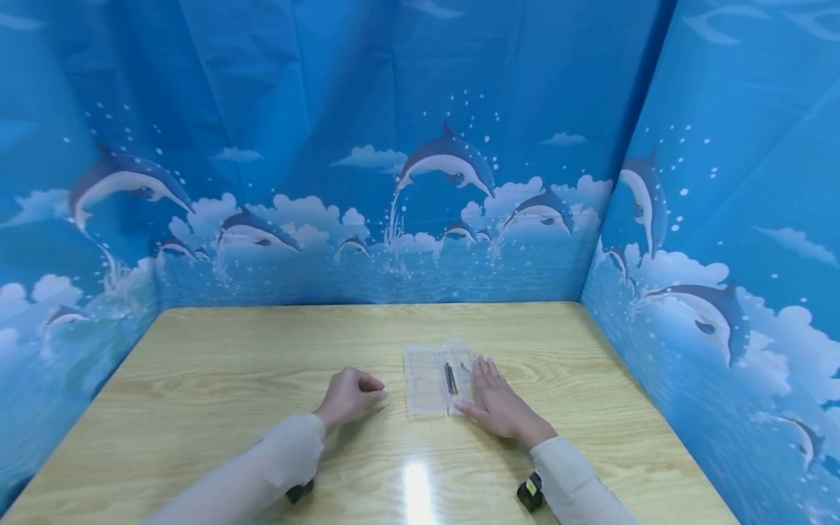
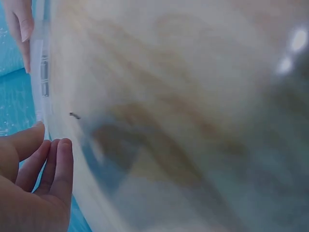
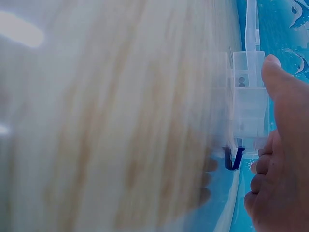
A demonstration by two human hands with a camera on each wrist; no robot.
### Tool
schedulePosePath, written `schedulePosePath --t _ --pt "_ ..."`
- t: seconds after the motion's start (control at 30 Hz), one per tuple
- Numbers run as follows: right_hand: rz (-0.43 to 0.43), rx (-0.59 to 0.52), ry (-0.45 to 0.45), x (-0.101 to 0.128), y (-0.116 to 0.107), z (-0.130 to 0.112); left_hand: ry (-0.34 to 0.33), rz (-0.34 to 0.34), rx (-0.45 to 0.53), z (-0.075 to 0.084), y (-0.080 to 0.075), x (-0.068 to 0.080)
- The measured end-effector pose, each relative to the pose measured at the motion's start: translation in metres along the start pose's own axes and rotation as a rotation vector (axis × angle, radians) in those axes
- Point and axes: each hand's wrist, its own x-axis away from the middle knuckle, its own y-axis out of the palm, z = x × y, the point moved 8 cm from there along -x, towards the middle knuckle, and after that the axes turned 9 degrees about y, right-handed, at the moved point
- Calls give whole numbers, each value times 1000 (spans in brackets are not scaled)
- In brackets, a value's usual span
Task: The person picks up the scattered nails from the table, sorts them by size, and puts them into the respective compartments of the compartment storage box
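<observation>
A clear plastic case [image 1: 425,380] lies with its lid spread open on the wooden table, in the middle of the head view. Several long dark nail-like pieces [image 1: 450,378] and a smaller one [image 1: 464,367] lie in its right half. My right hand [image 1: 502,410] rests against that half's right side, fingers straight and thumb at the near edge. Left of the case, my left hand [image 1: 351,397] hovers low with thumb and fingers loosely bent, a gap between them in the left wrist view. A tiny dark screw-like piece [image 2: 74,115] lies on the table just beyond its fingertips.
The glossy wood-grain table [image 1: 230,364] reflects a bright light near its front edge. Blue dolphin-printed sheets [image 1: 341,146] hang behind it and along both sides. In the right wrist view a dark blue V-shaped thing [image 3: 234,158] shows by the case; its kind is unclear.
</observation>
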Motion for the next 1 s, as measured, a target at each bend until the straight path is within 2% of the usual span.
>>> schedulePosePath --t 0.17,0.4,0.6,1.0 --pt "-3 -3 1 -1 1 1 22 -26 -21 -9 0 10" --pt "6 -7 -8 -1 0 1 85 -53 -54 -6 3 15" --pt "1 -14 -4 -1 1 2 101 -36 -86 -3 5 16" --pt "5 -17 -4 -2 1 3 176 -1 -169 0 9 11"
